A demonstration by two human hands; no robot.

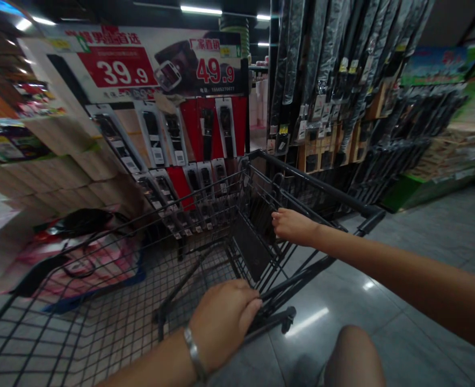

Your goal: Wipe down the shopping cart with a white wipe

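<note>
Black metal wire forms the shopping cart (302, 279) that stands directly before me, its mesh spreading toward the left of the view and its handle (318, 184) slanting across the right of centre. My left hand (225, 314), with a silver-coloured bracelet (193, 349) at the wrist, is clamped on a dark bar of the cart; the thumb lies beside the bent fingers, whose tips are hidden. My right hand (296, 227) is extended to the cart, near a flat dark panel (251, 248); its fingers are curled in together, though whether they clamp a wire or only rest there I cannot tell. Beyond the cart, packaged belts (175, 137) hang in rows beneath a price sign (120, 67) reading 39.9 and 49.9. Long dark strips in clear sleeves (322, 48) hang to their right. Seen past the mesh at left, a pink-and-white parcel (112, 250) lies near stacked pale packs (72, 156). Grey floor tiles (426, 252) reflect the lights; my knee (354, 355) shows at the lower edge.
</note>
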